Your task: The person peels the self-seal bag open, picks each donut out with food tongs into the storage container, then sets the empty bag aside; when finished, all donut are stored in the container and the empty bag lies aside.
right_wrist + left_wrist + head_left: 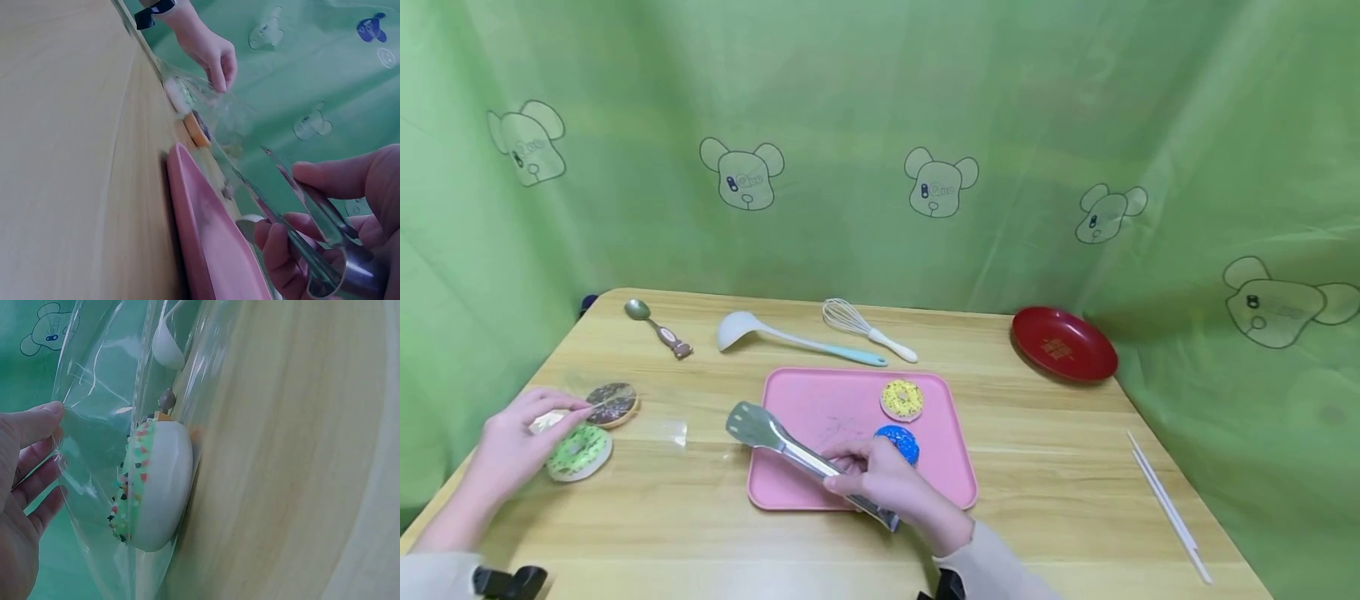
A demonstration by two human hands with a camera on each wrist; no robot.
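Head cam: right hand [891,479] is gripping metal tongs [801,454] over the pink tray [778,487], half hiding a blue donut [902,439]. Left hand [516,437] is pinching clear plastic [90,462] by the green donut [578,457], near the table [685,533]'s left edge; some wood's showing before the tray. Ladle [739,327] is lying beyond both.

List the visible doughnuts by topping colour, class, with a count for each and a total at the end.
Green doughnut: 1
Dark brown doughnut: 1
Yellow doughnut: 1
Blue doughnut: 1, partly hidden by the right hand
Total: 4
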